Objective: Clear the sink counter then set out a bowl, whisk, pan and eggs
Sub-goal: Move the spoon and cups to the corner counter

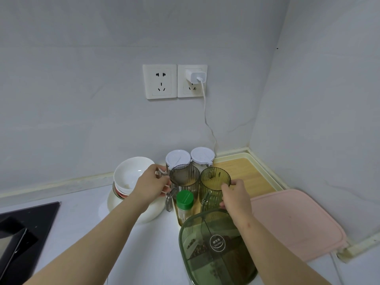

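Note:
Two ribbed see-through cups stand side by side at the back of the counter. My left hand (153, 183) grips the grey cup (185, 177) at its rim and left side. My right hand (236, 197) holds the green cup (213, 184) by its right side, fingers curled round it. A white bowl (131, 173) lies tilted on a stack of dishes just left of my left hand.
Two white-lidded jars (190, 157) stand behind the cups. A green-capped spice bottle (184, 204) and a green divided box (213, 249) sit in front. A wooden tray (250, 173), a pink mat (292, 221), a black cooktop (24, 227), and a charger cable (207, 118) from the wall socket surround them.

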`<state>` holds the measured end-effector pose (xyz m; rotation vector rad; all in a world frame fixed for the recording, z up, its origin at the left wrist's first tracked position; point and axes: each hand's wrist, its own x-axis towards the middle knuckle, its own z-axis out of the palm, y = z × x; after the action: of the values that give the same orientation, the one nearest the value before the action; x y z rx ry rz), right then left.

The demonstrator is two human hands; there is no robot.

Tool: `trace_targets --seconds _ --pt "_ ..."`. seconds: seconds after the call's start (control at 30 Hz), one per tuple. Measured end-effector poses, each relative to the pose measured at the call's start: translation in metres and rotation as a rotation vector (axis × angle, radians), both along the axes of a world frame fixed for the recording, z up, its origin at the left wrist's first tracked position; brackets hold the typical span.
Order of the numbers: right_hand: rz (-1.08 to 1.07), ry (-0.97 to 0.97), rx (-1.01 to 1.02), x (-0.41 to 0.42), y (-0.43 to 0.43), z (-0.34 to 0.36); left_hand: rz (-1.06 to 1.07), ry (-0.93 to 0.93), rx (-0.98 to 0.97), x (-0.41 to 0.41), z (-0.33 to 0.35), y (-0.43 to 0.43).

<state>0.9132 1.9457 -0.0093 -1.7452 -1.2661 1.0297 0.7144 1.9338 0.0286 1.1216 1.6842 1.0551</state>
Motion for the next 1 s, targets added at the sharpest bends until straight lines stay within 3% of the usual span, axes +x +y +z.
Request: trace_targets --seconds 0.73,0.87,1.0 --pt "-0.013 0.06 -0.119 -0.005 -0.009 0.016 0.048 -0.06 0.025 0.001 -0.006 -0.037" --pt "-0.134 0.028 -0.007 -0.008 -0.022 0.033 0.026 -0.067 0.029 -0.005 0.007 -0.054" --pt "-0.252 0.219 0.14 -0.03 -0.05 0.067 -0.009 -0.051 0.04 -0.016 0.024 -0.082"
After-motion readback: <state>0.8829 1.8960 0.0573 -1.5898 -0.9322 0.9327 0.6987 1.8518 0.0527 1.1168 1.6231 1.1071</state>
